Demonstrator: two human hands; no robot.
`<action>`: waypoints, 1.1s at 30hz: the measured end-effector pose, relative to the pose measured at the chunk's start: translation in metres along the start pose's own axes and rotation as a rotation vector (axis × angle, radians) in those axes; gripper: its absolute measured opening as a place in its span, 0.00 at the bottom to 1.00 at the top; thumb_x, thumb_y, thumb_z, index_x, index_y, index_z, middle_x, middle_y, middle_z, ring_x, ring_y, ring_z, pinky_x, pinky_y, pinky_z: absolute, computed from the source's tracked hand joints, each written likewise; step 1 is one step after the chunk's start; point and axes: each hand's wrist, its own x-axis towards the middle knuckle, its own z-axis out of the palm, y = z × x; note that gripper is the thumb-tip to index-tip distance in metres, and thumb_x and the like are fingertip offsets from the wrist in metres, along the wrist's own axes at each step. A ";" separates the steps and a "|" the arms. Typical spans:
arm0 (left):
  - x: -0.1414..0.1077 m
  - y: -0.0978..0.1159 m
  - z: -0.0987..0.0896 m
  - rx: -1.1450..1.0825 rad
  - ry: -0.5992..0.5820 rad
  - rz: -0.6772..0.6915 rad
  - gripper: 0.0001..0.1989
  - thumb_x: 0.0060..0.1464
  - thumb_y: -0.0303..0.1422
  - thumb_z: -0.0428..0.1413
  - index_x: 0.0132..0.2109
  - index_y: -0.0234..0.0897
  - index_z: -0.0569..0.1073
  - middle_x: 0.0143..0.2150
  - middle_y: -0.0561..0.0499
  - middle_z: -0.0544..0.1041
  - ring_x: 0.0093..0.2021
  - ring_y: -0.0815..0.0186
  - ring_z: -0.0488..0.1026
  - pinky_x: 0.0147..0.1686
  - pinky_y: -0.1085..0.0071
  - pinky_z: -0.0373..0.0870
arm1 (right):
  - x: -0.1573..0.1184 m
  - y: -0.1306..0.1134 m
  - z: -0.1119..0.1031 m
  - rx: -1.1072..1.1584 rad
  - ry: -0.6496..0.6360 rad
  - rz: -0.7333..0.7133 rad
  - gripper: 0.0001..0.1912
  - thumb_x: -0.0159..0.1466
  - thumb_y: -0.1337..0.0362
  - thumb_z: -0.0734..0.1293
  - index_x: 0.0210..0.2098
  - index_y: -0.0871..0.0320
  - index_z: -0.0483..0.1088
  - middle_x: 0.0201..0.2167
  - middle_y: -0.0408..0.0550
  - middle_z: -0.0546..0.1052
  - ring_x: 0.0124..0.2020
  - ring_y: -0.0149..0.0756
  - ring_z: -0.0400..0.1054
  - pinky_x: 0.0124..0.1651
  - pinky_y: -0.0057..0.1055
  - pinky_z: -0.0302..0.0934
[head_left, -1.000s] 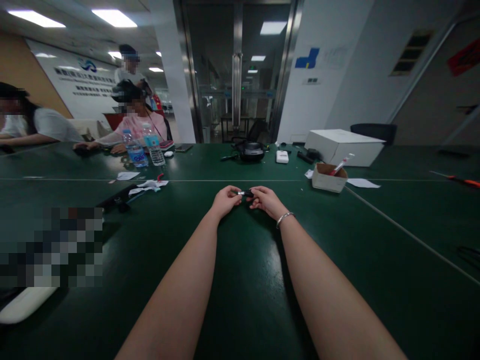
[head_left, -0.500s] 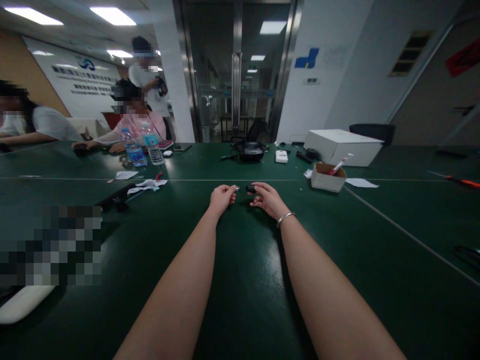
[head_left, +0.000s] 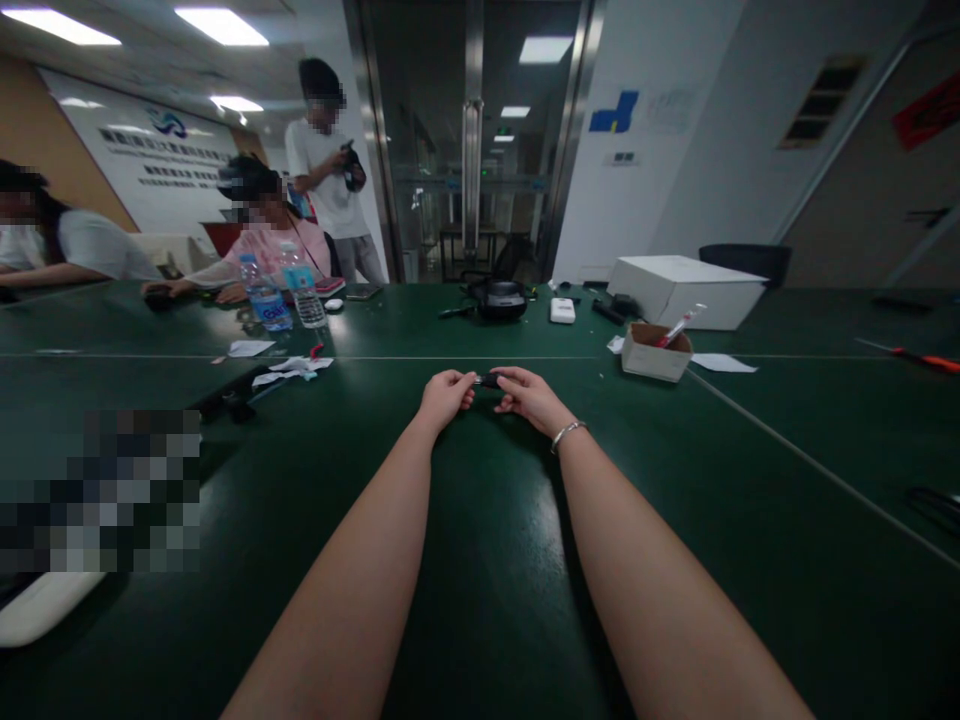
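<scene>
Both arms reach out over the dark green table (head_left: 495,560). My left hand (head_left: 448,395) pinches a small silver metal piece (head_left: 477,380) between thumb and fingers. From the other side my right hand (head_left: 531,395), with a silver bracelet at the wrist, grips a small black piece (head_left: 491,380). The two pieces meet end to end in the gap between my hands. Whether one sits inside the other is too small to tell.
Two water bottles (head_left: 304,290) and paper scraps (head_left: 289,373) lie left. Ahead are a black device (head_left: 501,300) and a white case (head_left: 562,310). An open small box (head_left: 656,352) and a large white box (head_left: 686,290) stand right. Several people are at the back left.
My right hand has moved slightly left, closing the gap between the black piece and the silver piece. The standing person in the background has shifted right.
</scene>
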 end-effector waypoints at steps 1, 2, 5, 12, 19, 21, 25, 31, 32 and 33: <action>0.000 0.000 0.000 0.004 0.000 -0.001 0.12 0.55 0.39 0.57 0.31 0.33 0.72 0.24 0.52 0.73 0.21 0.73 0.69 0.24 0.75 0.66 | 0.000 0.000 0.000 -0.002 0.000 0.001 0.10 0.61 0.70 0.68 0.43 0.59 0.72 0.28 0.42 0.74 0.18 0.22 0.63 0.29 0.29 0.74; 0.000 0.000 0.000 0.007 0.000 -0.002 0.13 0.55 0.39 0.57 0.30 0.33 0.72 0.23 0.52 0.72 0.21 0.73 0.68 0.23 0.76 0.66 | 0.001 0.001 0.000 -0.005 0.002 0.001 0.09 0.62 0.70 0.68 0.43 0.60 0.72 0.28 0.42 0.74 0.18 0.22 0.63 0.29 0.29 0.74; 0.000 -0.001 -0.001 0.019 -0.006 0.010 0.15 0.55 0.41 0.56 0.29 0.33 0.71 0.22 0.53 0.71 0.19 0.73 0.66 0.22 0.76 0.64 | 0.001 0.001 -0.001 -0.004 0.004 0.001 0.09 0.62 0.70 0.68 0.42 0.60 0.72 0.29 0.43 0.75 0.18 0.21 0.63 0.29 0.28 0.74; -0.001 -0.003 -0.002 0.048 -0.023 0.055 0.18 0.54 0.45 0.56 0.27 0.34 0.71 0.20 0.53 0.69 0.19 0.73 0.64 0.20 0.76 0.62 | -0.001 0.001 -0.001 0.012 -0.003 -0.008 0.07 0.61 0.69 0.69 0.40 0.60 0.72 0.31 0.45 0.77 0.18 0.21 0.64 0.29 0.29 0.74; 0.000 -0.004 -0.001 0.088 -0.018 0.040 0.20 0.54 0.48 0.54 0.25 0.35 0.70 0.18 0.53 0.67 0.16 0.73 0.61 0.18 0.75 0.57 | -0.001 -0.001 0.000 0.019 -0.004 -0.001 0.06 0.61 0.71 0.69 0.39 0.60 0.72 0.30 0.43 0.76 0.17 0.21 0.63 0.28 0.29 0.74; 0.000 -0.004 -0.001 0.107 -0.013 0.037 0.21 0.55 0.48 0.53 0.24 0.35 0.70 0.17 0.54 0.67 0.16 0.73 0.60 0.18 0.75 0.56 | -0.002 -0.002 0.001 0.023 -0.004 0.003 0.07 0.61 0.72 0.68 0.39 0.60 0.72 0.29 0.42 0.75 0.17 0.21 0.63 0.28 0.30 0.73; 0.000 -0.004 -0.001 0.139 -0.014 0.028 0.23 0.57 0.48 0.51 0.24 0.35 0.70 0.16 0.54 0.66 0.15 0.73 0.60 0.17 0.75 0.55 | -0.003 -0.003 0.001 0.033 -0.020 0.006 0.07 0.61 0.73 0.68 0.40 0.61 0.72 0.26 0.41 0.74 0.16 0.22 0.63 0.29 0.30 0.73; -0.001 -0.003 -0.001 0.098 -0.026 0.034 0.21 0.56 0.46 0.53 0.25 0.34 0.70 0.18 0.53 0.68 0.17 0.73 0.62 0.19 0.75 0.58 | -0.003 -0.003 0.002 0.016 -0.022 0.005 0.08 0.60 0.72 0.70 0.40 0.60 0.72 0.25 0.40 0.75 0.16 0.21 0.62 0.28 0.29 0.73; -0.001 -0.003 -0.001 0.077 -0.034 0.036 0.20 0.56 0.45 0.54 0.25 0.34 0.71 0.19 0.53 0.68 0.17 0.73 0.62 0.19 0.75 0.59 | -0.003 -0.003 0.002 0.010 -0.013 0.008 0.07 0.60 0.72 0.70 0.39 0.60 0.72 0.26 0.41 0.75 0.16 0.21 0.62 0.28 0.29 0.73; -0.001 -0.003 -0.001 0.056 -0.042 0.034 0.18 0.56 0.44 0.54 0.26 0.34 0.71 0.19 0.53 0.69 0.18 0.73 0.63 0.20 0.75 0.60 | -0.002 -0.003 0.002 0.005 -0.002 0.013 0.07 0.60 0.72 0.69 0.39 0.60 0.72 0.26 0.42 0.76 0.16 0.21 0.62 0.27 0.29 0.73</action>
